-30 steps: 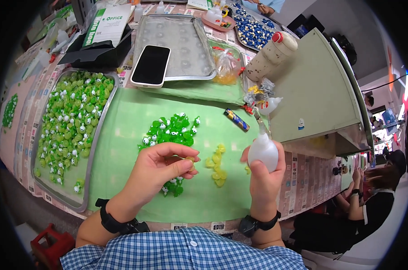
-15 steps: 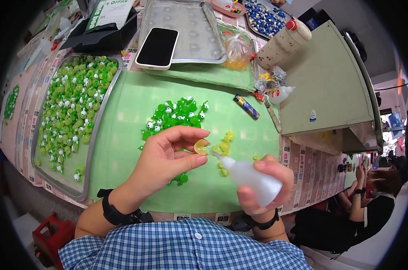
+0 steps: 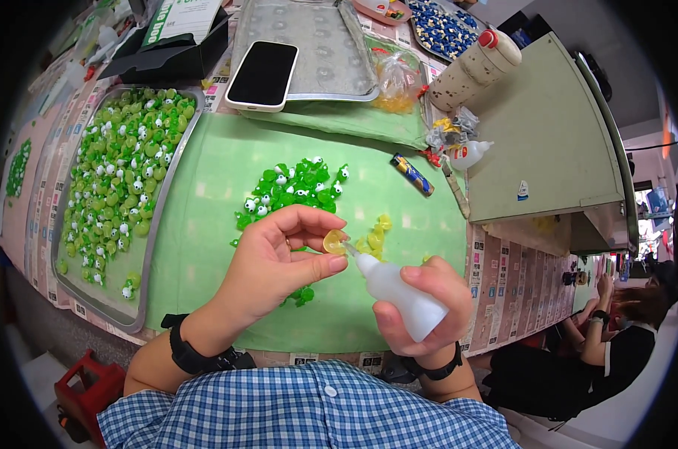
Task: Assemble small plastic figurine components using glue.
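Note:
Between the thumb and fingers of my left hand (image 3: 283,247) is a small translucent yellow cup-shaped piece (image 3: 333,242). My right hand (image 3: 429,303) grips a white squeeze bottle (image 3: 402,292), tilted so that its thin nozzle points up and left. The nozzle tip is at the yellow piece; whether it touches cannot be made out. Behind my left hand lies a heap of green pieces with white eye-like balls (image 3: 301,183). Several loose yellow pieces (image 3: 373,238) lie on the green mat (image 3: 204,254) beyond the bottle.
A metal tray (image 3: 148,277) full of green-and-white pieces stands at left. Farther back are a phone (image 3: 263,75) on another tray (image 3: 328,45), a plastic bag (image 3: 396,82), a glue tube (image 3: 411,174), a second squeeze bottle (image 3: 470,154) and a flask (image 3: 474,71). A co-worker (image 3: 608,359) sits at right.
My right hand has moved the squeeze bottle slightly left, bringing its nozzle up to the yellow piece. My left hand has stayed almost still.

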{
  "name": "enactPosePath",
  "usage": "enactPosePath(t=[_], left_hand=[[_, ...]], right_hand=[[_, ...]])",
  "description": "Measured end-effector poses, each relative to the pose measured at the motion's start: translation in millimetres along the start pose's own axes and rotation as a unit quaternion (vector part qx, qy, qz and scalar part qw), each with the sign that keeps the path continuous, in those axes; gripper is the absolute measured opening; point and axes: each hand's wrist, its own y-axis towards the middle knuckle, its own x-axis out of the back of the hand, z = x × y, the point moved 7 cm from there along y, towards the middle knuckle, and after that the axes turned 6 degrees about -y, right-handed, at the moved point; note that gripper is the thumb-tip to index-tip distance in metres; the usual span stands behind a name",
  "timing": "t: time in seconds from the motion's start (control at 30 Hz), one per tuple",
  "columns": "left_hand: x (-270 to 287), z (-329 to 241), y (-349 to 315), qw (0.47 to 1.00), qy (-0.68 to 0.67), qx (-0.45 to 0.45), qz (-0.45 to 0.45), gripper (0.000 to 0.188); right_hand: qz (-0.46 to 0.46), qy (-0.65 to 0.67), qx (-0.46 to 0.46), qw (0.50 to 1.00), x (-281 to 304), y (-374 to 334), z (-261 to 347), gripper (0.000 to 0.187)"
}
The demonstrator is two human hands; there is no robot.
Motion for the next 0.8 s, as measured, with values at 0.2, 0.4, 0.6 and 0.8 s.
enactPosePath(t=[0.2,0.4,0.6,0.8], left_hand=[[-0.9,-1.5,0.1,1.0,0.006,-0.009,0.001,0.037],[-1.5,-1.1,-0.4,1.0,0.016,0.012,0.0,0.037],[-4.4,-2.8,-1.8,1.0,0.007,-0.011,0.006,0.036],[-7.6,-4.7,-1.5,0.998,0.044,-0.031,0.028,0.034]], right_hand=[[-0.002,-0.001,0.006,1.0,1.5,0.1,0.8,0.044],[-0.007,0.01,0.005,1.0,1.8,0.6,-1.1,0.043],[0.007,0.04,-0.014,0.999,1.3,-0.6,-4.5,0.043],[0.012,0.063,-0.032,0.997,3.3,-0.6,-6.9,0.04]])
